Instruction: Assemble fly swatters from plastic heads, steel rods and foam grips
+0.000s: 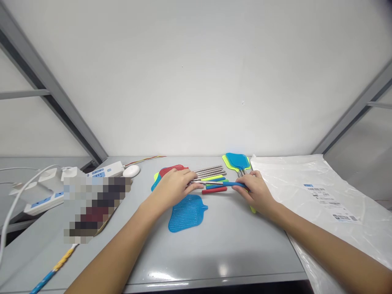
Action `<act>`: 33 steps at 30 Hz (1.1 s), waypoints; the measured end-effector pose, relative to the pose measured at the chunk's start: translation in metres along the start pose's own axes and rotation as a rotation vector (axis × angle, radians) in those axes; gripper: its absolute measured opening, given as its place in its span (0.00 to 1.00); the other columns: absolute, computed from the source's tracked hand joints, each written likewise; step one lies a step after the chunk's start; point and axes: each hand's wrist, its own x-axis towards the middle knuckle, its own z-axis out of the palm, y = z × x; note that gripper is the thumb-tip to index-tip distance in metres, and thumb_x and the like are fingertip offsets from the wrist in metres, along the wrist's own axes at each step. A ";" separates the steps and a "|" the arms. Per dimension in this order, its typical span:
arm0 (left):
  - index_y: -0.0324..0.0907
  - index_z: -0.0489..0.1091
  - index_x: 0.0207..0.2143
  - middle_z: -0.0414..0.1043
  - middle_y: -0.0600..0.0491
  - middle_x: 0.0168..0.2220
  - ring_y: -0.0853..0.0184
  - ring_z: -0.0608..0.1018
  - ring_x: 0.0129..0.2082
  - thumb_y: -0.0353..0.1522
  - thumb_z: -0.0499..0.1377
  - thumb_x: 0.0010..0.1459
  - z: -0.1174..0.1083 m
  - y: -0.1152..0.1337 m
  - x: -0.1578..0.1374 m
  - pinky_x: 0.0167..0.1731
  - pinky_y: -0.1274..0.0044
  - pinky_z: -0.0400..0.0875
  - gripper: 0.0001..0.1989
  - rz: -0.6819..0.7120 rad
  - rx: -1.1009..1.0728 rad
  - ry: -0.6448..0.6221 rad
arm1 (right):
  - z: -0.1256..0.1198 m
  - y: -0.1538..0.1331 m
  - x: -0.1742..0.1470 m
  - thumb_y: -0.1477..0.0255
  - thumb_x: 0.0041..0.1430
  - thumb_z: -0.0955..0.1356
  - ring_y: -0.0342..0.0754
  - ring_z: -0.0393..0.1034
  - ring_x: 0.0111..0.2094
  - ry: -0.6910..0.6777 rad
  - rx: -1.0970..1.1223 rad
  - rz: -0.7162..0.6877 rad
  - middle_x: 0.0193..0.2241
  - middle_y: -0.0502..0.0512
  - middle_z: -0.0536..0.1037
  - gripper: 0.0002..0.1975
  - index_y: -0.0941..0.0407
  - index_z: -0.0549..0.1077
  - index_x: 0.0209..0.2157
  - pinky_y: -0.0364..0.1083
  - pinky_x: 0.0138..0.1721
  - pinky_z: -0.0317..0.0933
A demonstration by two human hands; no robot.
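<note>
My left hand (177, 181) is closed on a thin metal rod (211, 183), whose far end meets a blue handle sleeve (231, 184). The sleeve's other end is in the fingers of my right hand (254, 188). Beneath them lie several loose metal rods (211, 170) and coloured sleeves, among them a red sleeve (214, 190). Just below my left hand a blue fly swatter head (187, 214) lies flat. A red swatter head (168, 171) and others are partly hidden behind that hand. Beyond my right hand sit blue and yellow-green fly swatters (237, 161) with metal shafts.
A white plastic mailing bag (324, 204) with printed labels covers the table's right side. On the left are white power strips (107, 169) with plugs and cables, a white computer mouse (131, 171) and a pixelated object (94, 210) on a cord. A white wall rises behind the grey table (232, 253).
</note>
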 end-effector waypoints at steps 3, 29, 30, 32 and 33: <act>0.44 0.70 0.36 0.73 0.53 0.34 0.65 0.74 0.34 0.49 0.50 0.61 -0.005 -0.005 -0.002 0.32 0.75 0.61 0.19 -0.001 -0.035 -0.006 | -0.001 -0.001 -0.001 0.65 0.64 0.63 0.43 0.60 0.25 0.021 0.000 -0.009 0.24 0.49 0.71 0.09 0.55 0.69 0.34 0.49 0.39 0.51; 0.41 0.65 0.29 0.69 0.53 0.29 0.67 0.69 0.27 0.41 0.44 0.67 0.011 0.008 -0.001 0.28 0.75 0.58 0.19 0.096 0.007 0.057 | 0.001 0.004 -0.001 0.66 0.64 0.63 0.43 0.58 0.23 0.075 -0.008 -0.107 0.21 0.48 0.69 0.09 0.55 0.69 0.32 0.48 0.38 0.52; 0.41 0.65 0.29 0.69 0.53 0.29 0.67 0.69 0.27 0.41 0.43 0.67 0.010 0.008 0.000 0.28 0.75 0.58 0.19 0.092 -0.003 0.061 | 0.001 0.004 0.000 0.66 0.64 0.63 0.43 0.58 0.23 0.076 -0.013 -0.111 0.21 0.48 0.69 0.09 0.55 0.69 0.32 0.48 0.38 0.52; 0.41 0.64 0.30 0.69 0.52 0.30 0.67 0.70 0.28 0.41 0.43 0.67 0.009 0.008 0.000 0.28 0.76 0.59 0.19 0.078 -0.023 0.067 | 0.001 0.005 0.003 0.66 0.64 0.63 0.43 0.58 0.24 0.070 -0.022 -0.121 0.21 0.48 0.69 0.09 0.55 0.69 0.32 0.48 0.39 0.52; 0.41 0.64 0.30 0.69 0.52 0.30 0.67 0.70 0.28 0.41 0.43 0.67 0.008 0.008 0.000 0.28 0.76 0.60 0.18 0.068 -0.027 0.067 | 0.001 0.006 0.005 0.66 0.64 0.63 0.42 0.59 0.24 0.064 -0.026 -0.128 0.22 0.48 0.69 0.09 0.55 0.69 0.32 0.48 0.39 0.51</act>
